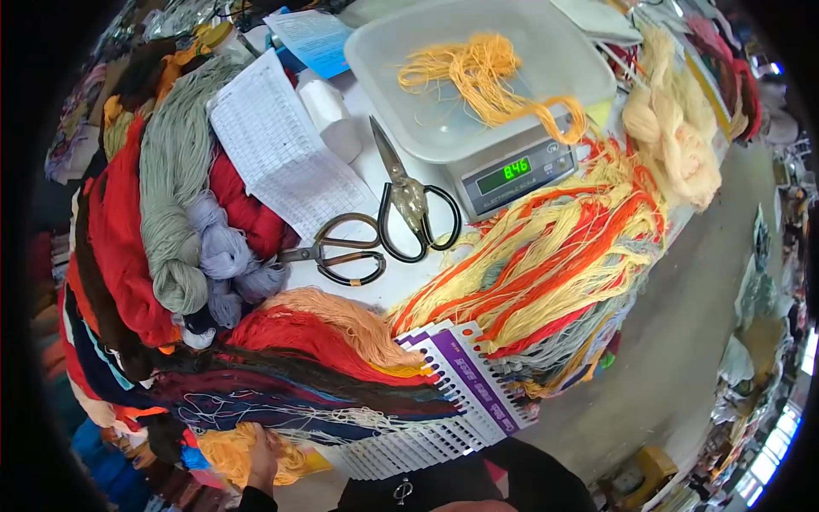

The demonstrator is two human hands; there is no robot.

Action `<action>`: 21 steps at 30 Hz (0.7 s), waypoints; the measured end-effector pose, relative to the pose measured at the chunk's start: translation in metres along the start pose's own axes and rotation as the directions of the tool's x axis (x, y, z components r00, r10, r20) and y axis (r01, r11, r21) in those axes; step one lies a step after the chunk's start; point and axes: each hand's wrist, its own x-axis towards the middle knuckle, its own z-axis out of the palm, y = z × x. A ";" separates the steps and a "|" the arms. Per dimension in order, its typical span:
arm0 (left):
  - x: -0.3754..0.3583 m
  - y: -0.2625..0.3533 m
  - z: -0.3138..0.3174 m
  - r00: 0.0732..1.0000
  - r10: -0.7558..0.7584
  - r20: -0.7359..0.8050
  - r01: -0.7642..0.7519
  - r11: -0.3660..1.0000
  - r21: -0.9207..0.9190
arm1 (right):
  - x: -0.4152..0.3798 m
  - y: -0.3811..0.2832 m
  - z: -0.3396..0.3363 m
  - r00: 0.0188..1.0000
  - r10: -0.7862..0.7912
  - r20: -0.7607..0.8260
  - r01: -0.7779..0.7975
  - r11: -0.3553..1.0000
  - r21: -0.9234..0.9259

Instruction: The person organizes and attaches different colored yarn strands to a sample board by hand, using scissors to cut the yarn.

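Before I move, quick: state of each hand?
Left hand: closed, holding yellow-orange yarn.
Right hand: barely visible at bottom edge; grip cannot be told.

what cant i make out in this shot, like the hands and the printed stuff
Head view, left hand: its grip is hidden by the hand itself and the loose orange-yellow yarn.
Head view, right hand: cut off by the bottom edge; only a sliver, perhaps part of it, shows.
Head view, white gridded paper sheet: entries too small to read.
Head view, purple-and-white punched card: lettering too small and blurred.
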 end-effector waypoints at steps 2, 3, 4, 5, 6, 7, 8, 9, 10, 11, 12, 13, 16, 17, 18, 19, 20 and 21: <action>0.001 -0.005 0.000 1.000 0.000 -0.012 -0.001 0.999 -0.046 | -0.008 0.023 -0.023 1.000 0.019 -0.001 -0.019 0.997 0.074; 0.001 -0.006 0.000 0.999 0.004 -0.039 -0.007 0.997 -0.073 | -0.011 0.031 -0.034 1.000 0.029 -0.003 -0.028 0.993 0.113; -0.003 -0.005 0.003 1.000 0.030 -0.009 -0.031 0.994 -0.109 | -0.020 0.038 -0.041 0.999 0.040 0.002 -0.040 0.987 0.156; -0.001 -0.008 0.003 1.000 0.023 0.010 -0.021 0.993 -0.120 | -0.027 0.046 -0.050 0.999 0.054 0.003 -0.053 0.979 0.197; 0.000 -0.013 0.002 1.000 0.021 -0.020 -0.024 0.988 -0.151 | -0.034 0.052 -0.057 0.998 0.066 0.004 -0.066 0.969 0.240; 0.003 -0.016 -0.001 0.998 0.023 -0.051 -0.032 0.983 -0.180 | -0.037 0.056 -0.065 0.997 0.077 0.001 -0.074 0.956 0.283; 0.005 -0.020 -0.003 0.997 0.012 -0.077 -0.027 0.981 -0.193 | -0.036 0.062 -0.076 0.996 0.085 -0.008 -0.078 0.943 0.323; 0.005 -0.023 -0.003 0.998 0.014 -0.066 -0.027 0.978 -0.206 | -0.035 0.068 -0.089 0.996 0.089 -0.017 -0.077 0.930 0.360; 0.004 -0.022 -0.001 0.998 0.034 -0.050 -0.044 0.975 -0.217 | -0.031 0.073 -0.104 0.996 0.089 -0.030 -0.070 0.916 0.395; 0.002 -0.021 -0.001 0.998 0.051 -0.036 -0.058 0.973 -0.223 | -0.028 0.079 -0.112 0.995 0.088 -0.039 -0.062 0.899 0.433; 0.001 -0.021 0.001 0.998 0.058 -0.040 -0.066 0.962 -0.264 | -0.023 0.088 -0.125 0.994 0.090 -0.057 -0.053 0.883 0.466; 0.002 -0.022 0.001 0.995 0.103 -0.015 -0.103 0.958 -0.266 | -0.022 0.097 -0.137 0.993 0.093 -0.071 -0.046 0.865 0.499; -0.001 -0.027 0.005 0.984 0.172 -0.038 -0.176 0.945 -0.275 | -0.020 0.126 -0.168 0.991 0.083 -0.108 -0.004 0.811 0.586; -0.002 -0.026 0.008 0.983 0.170 -0.070 -0.183 0.946 -0.269 | -0.021 0.132 -0.174 0.990 0.076 -0.122 0.015 0.787 0.616; -0.004 -0.027 0.008 0.983 0.164 -0.083 -0.182 0.940 -0.288 | -0.021 0.134 -0.180 0.988 0.068 -0.139 0.039 0.760 0.649; -0.004 -0.029 0.008 0.980 0.191 -0.060 -0.200 0.932 -0.302 | -0.023 0.136 -0.182 0.986 0.058 -0.154 0.063 0.730 0.680; -0.004 -0.032 0.006 0.977 0.212 -0.037 -0.213 0.926 -0.311 | -0.028 0.135 -0.180 0.985 0.051 -0.163 0.082 0.696 0.714; -0.005 -0.036 0.005 0.966 0.257 -0.014 -0.249 0.918 -0.309 | -0.037 0.136 -0.175 0.984 0.045 -0.171 0.099 0.661 0.744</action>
